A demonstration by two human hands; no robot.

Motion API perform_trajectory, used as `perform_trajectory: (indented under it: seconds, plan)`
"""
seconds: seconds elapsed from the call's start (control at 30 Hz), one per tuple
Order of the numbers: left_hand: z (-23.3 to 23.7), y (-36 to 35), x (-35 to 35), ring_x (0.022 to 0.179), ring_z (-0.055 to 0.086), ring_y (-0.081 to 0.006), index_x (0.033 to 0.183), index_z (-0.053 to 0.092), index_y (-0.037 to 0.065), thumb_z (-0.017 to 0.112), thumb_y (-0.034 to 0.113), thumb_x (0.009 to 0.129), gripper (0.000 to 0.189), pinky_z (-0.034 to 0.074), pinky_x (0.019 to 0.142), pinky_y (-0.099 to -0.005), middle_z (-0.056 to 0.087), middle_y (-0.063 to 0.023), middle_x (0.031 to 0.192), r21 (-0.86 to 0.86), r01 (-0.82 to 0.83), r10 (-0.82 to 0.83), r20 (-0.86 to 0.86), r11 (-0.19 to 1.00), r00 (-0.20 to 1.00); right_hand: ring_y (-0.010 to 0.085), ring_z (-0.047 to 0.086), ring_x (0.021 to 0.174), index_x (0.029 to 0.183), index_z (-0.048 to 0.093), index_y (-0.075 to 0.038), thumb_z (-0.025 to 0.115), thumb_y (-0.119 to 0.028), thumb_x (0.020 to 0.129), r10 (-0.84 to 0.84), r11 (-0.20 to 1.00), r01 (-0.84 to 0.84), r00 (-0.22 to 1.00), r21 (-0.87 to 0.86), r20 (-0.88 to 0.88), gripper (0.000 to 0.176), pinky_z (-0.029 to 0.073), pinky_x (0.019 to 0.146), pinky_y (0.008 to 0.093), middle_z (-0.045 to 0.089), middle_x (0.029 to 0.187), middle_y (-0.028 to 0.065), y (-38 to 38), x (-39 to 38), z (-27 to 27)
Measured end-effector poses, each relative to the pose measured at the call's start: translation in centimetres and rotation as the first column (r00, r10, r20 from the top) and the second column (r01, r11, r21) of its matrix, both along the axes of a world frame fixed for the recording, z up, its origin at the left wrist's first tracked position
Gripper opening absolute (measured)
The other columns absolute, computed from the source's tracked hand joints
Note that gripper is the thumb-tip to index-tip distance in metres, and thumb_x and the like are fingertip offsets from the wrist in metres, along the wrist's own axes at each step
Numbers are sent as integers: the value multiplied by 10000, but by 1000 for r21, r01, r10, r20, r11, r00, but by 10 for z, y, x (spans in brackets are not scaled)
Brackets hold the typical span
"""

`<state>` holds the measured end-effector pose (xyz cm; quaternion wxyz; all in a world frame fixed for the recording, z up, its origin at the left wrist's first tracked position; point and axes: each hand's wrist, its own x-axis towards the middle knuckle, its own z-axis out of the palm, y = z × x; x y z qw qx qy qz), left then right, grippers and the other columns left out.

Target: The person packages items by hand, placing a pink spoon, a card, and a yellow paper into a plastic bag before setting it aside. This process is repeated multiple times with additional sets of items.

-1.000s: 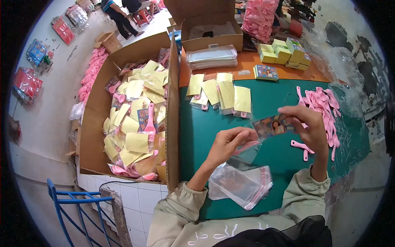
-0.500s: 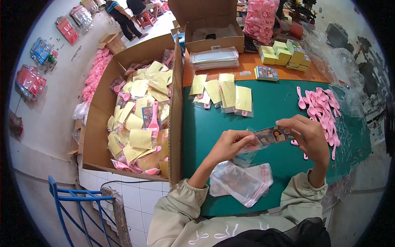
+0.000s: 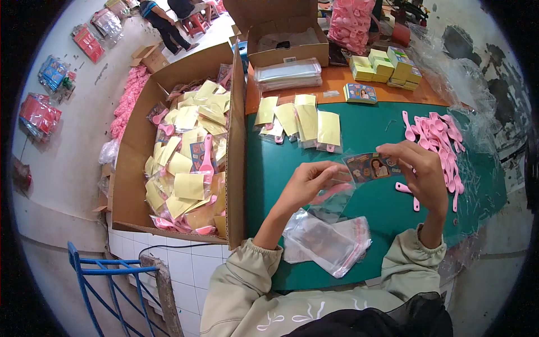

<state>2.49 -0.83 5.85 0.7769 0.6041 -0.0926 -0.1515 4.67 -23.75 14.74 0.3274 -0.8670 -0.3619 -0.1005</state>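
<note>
My left hand [image 3: 307,182] pinches a clear plastic bag [image 3: 332,209] near its mouth, and a pink spoon [image 3: 333,193] shows through the film. Between the fingers of my right hand [image 3: 420,173] is the right end of a dark printed card [image 3: 371,167] with a portrait on it. The card's left end overlaps the bag's mouth, close to my left fingertips. Just below my hands, a stack of clear plastic bags [image 3: 328,242] lies on the green mat [image 3: 269,194]. Loose pink spoons [image 3: 443,143] are heaped right of my right hand.
A large cardboard box [image 3: 237,151] on the left holds many packed bags with yellow cards. Several more packets [image 3: 306,123] lie on the mat. Behind them are stacked cards [image 3: 360,94], clear sleeves [image 3: 289,74] and an open carton [image 3: 289,53]. People [image 3: 164,25] are at the far left.
The card has turned to show more of its printed face, and its left end now stands above my left fingertips. My left hand has shifted slightly up and left with the bag.
</note>
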Motion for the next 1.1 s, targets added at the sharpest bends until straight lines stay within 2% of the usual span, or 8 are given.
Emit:
perform_trajectory:
  seconds: [0.43,0.6,0.73,0.8,0.9,1.0,1.03,1.1]
  plan:
    - [-6,1,1,753,569,-63,991,653,-26,513,192,934,266,475,668,-222,673,-53,821,242,-42,14,114,969,993,249,641,733,1032,643,-78,555,88,746,31,998,-31,999,-58,10,342,508,627,326,629,841,119,6,0,-5]
    - [-10,-12,6,760,597,-76,1171,583,8,575,210,898,340,489,681,-264,685,-82,846,144,-29,-9,255,989,967,271,636,701,1021,620,-53,613,18,739,13,999,-19,978,-30,-209,290,488,587,331,616,810,131,13,-3,-9]
    - [10,-15,10,844,601,-98,1233,503,21,590,181,890,388,488,711,-265,686,-93,914,340,-2,-77,221,940,972,298,624,655,894,609,-15,669,-79,721,54,991,-100,910,-91,-410,195,464,555,318,611,756,136,13,13,-18]
    - [19,-21,13,800,638,-141,1216,494,22,605,194,880,393,492,709,-274,690,-121,882,452,-34,-78,227,892,971,269,601,612,802,581,-7,674,-103,720,195,979,-202,957,-10,-215,156,448,549,314,599,716,140,13,25,-37]
    - [21,-23,19,911,638,-231,1150,524,41,581,290,889,365,482,778,-323,662,-156,991,591,-121,-24,232,798,972,202,555,571,698,533,-3,677,-122,711,154,988,-149,944,39,-291,188,423,535,305,559,650,128,-2,35,-44]
    - [-25,-4,43,1213,429,-364,1149,537,95,519,476,874,470,405,848,-577,480,-197,1291,786,-298,-176,452,541,874,131,493,560,682,513,0,677,-113,695,-35,999,36,952,-1,-305,199,391,514,282,507,602,92,-20,35,-27]
    - [-25,-2,40,1344,145,-430,1174,540,138,447,556,873,524,236,891,-742,235,-167,1462,924,-179,-173,248,336,953,108,471,560,689,511,1,676,-107,690,-103,995,102,959,-17,-264,197,379,506,272,489,590,77,-24,35,-20]
    - [-56,6,49,1341,121,-458,1218,514,163,439,562,873,533,199,887,-771,240,-153,1464,910,-232,-154,298,345,942,101,459,558,691,494,2,676,-84,675,-152,987,161,960,18,-235,202,368,500,260,470,585,56,-29,37,-19]
